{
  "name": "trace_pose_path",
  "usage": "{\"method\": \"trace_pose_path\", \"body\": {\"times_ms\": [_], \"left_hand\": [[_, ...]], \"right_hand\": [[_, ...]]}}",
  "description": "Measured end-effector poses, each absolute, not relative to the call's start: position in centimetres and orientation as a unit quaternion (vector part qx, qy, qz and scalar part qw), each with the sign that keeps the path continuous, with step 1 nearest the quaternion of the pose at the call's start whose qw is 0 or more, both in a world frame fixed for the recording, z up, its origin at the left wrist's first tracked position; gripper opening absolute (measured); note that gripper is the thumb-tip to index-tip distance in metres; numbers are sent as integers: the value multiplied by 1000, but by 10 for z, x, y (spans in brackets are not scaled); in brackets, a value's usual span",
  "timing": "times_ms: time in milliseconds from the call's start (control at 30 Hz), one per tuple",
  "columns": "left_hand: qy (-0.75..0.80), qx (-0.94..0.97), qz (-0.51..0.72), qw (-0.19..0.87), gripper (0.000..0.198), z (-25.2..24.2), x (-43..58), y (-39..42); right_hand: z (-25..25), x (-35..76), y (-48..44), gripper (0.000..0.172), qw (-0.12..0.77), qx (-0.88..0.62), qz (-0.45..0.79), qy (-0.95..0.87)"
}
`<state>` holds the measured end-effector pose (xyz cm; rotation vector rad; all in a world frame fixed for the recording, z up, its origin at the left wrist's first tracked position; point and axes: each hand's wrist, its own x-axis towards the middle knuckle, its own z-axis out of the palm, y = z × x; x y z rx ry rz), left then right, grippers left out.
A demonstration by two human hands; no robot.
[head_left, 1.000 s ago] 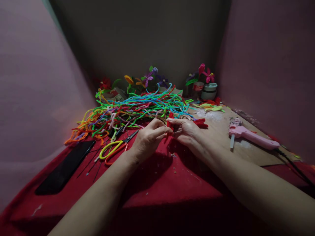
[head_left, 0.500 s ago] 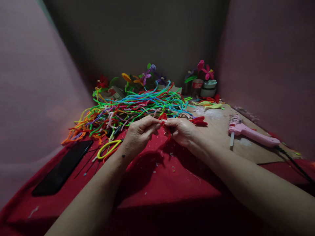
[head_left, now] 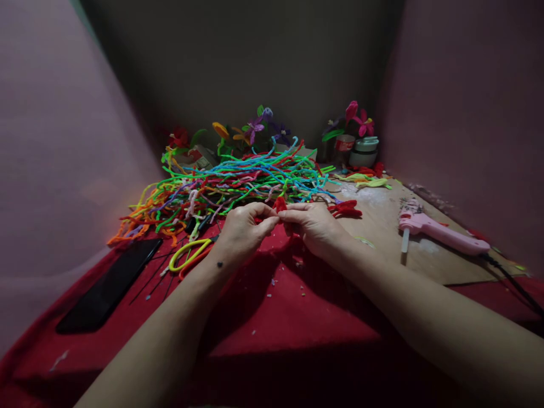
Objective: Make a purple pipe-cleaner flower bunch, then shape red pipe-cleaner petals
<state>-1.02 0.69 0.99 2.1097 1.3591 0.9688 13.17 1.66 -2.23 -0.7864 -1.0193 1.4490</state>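
Observation:
Between my two hands is a red pipe cleaner (head_left: 280, 204), bent into a small fuzzy shape that sticks up above the fingertips. My left hand (head_left: 245, 228) pinches it from the left with thumb and forefinger. From the right, my right hand (head_left: 315, 226) grips it too, and the fingertips of both hands meet. The fingers cover the lower part of the piece. Just beyond the hands spreads a heap of colourful pipe cleaners (head_left: 250, 175). A finished-looking red pipe-cleaner shape (head_left: 346, 208) lies to the right of my right hand.
Yellow-handled scissors (head_left: 187, 255) lie beside my left wrist, with a black phone (head_left: 109, 286) farther left. A pink glue gun (head_left: 442, 232) with a cord rests on a cardboard sheet (head_left: 382, 255). Pipe-cleaner flowers (head_left: 255, 131), a jar (head_left: 364, 152) and scraps stand or lie behind.
Both hands have turned slightly around the red pipe cleaner, and my right fingers now reach straighter toward the left fingertips. A red strand that hung below the right hand no longer shows.

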Motion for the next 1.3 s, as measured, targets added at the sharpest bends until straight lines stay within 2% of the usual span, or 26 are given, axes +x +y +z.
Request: {"method": "trace_pose_path", "body": {"times_ms": [267, 600, 700, 833, 900, 1067, 1300], "left_hand": [[537, 759, 311, 197, 19, 10, -9, 9], [546, 774, 292, 135, 13, 7, -7, 9], [521, 771, 309, 195, 12, 9, -9, 9], [428, 721, 369, 402, 16, 15, -11, 6], [390, 699, 403, 444, 14, 18, -12, 4], [372, 753, 443, 313, 7, 12, -14, 4], [333, 859, 390, 2, 13, 9, -17, 9]], "right_hand": [[-20, 131, 10, 10, 536, -351, 597, -484], [-28, 129, 14, 8, 542, -346, 590, -488], [-27, 130, 15, 10, 556, -354, 585, -472], [-25, 133, 21, 7, 587, -329, 600, -433], [-26, 134, 25, 8, 598, -317, 603, -422], [-25, 135, 28, 10, 604, -316, 603, -415], [-22, 134, 22, 10, 584, -347, 597, -427]]}}
